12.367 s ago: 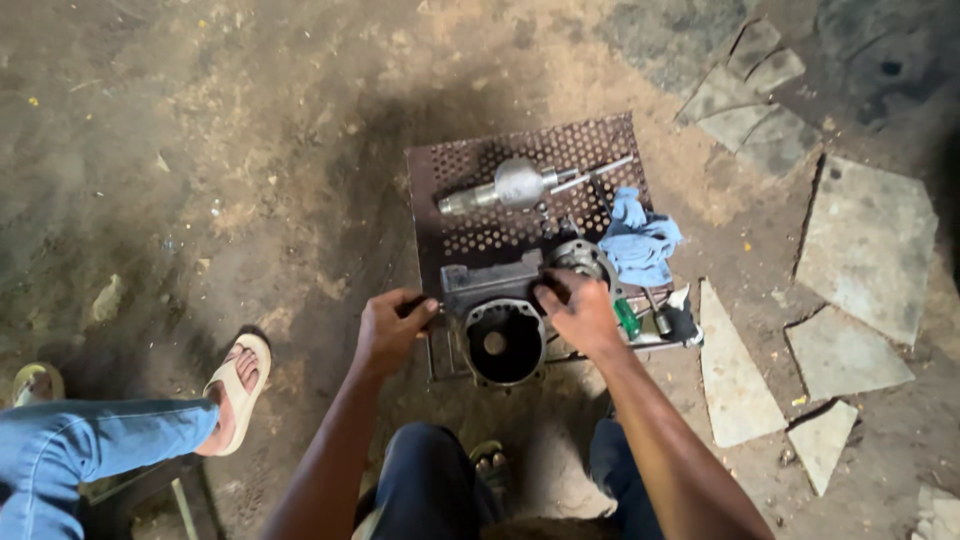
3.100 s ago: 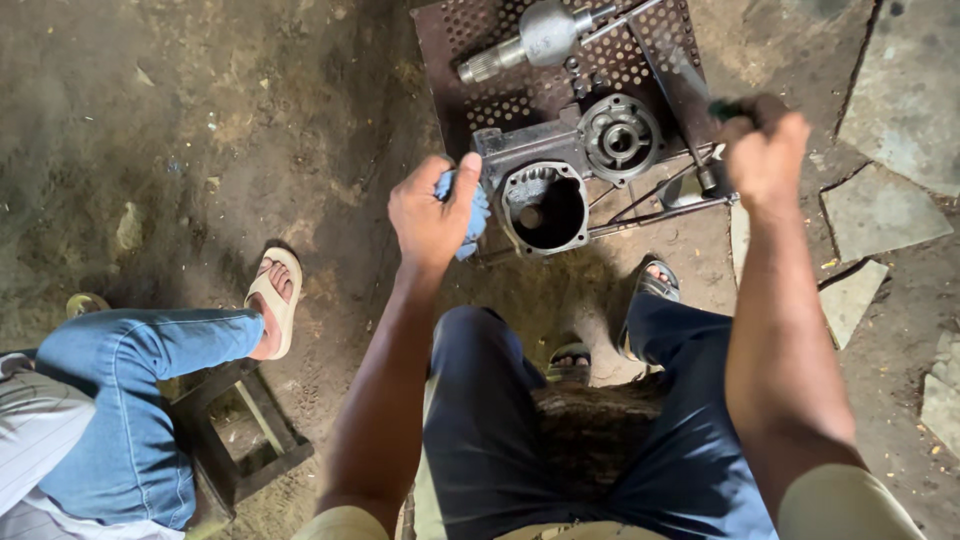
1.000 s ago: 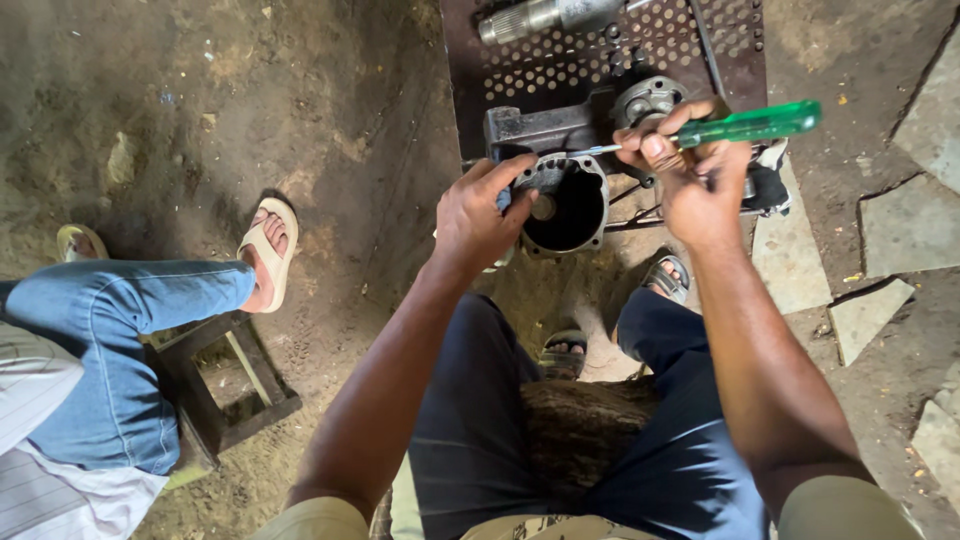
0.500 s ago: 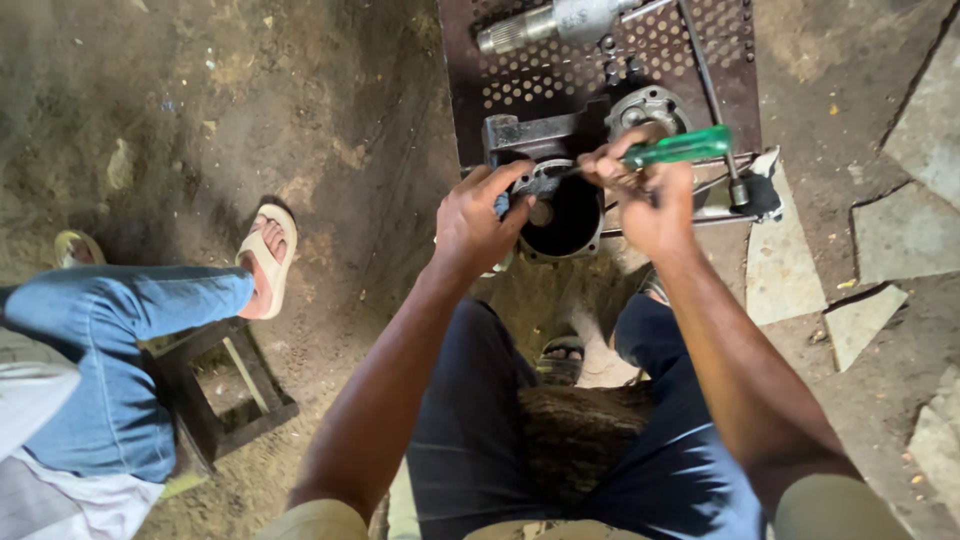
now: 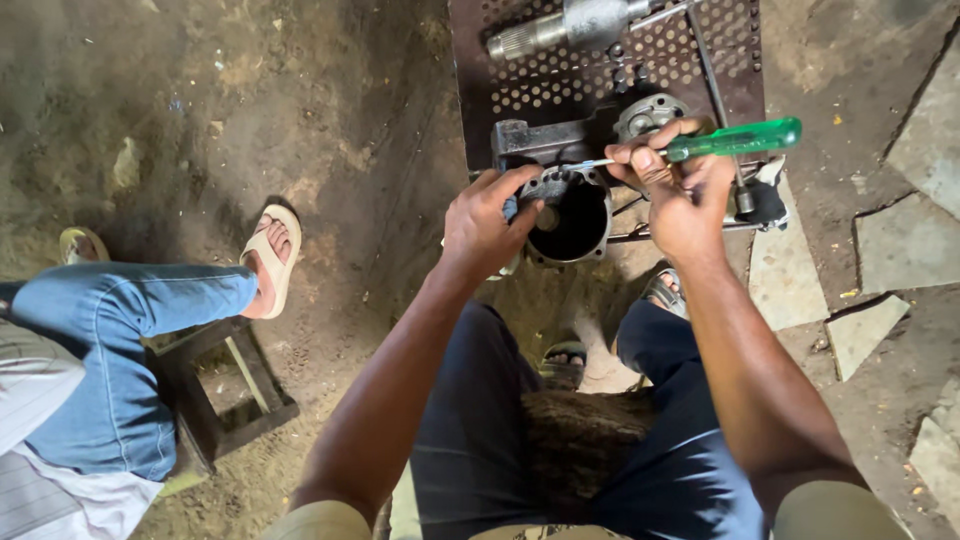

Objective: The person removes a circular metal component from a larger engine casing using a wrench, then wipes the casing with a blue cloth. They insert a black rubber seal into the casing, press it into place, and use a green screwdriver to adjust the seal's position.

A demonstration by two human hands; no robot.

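Two hands at work now, left hand (image 5: 485,225) gripping the round metal engine part (image 5: 570,215) on the holed metal table (image 5: 720,50), right hand (image 5: 680,195) shut on the green screwdriver (image 5: 735,140), tip lowered onto the part's rim, ready for poking.

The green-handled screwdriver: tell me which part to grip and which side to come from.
Grip the screwdriver by its green handle, coming from the right, as the right hand likely does best. The handle lies nearly level, its free end pointing right, while the thin shaft runs left to the housing, where the left hand crowds that side.
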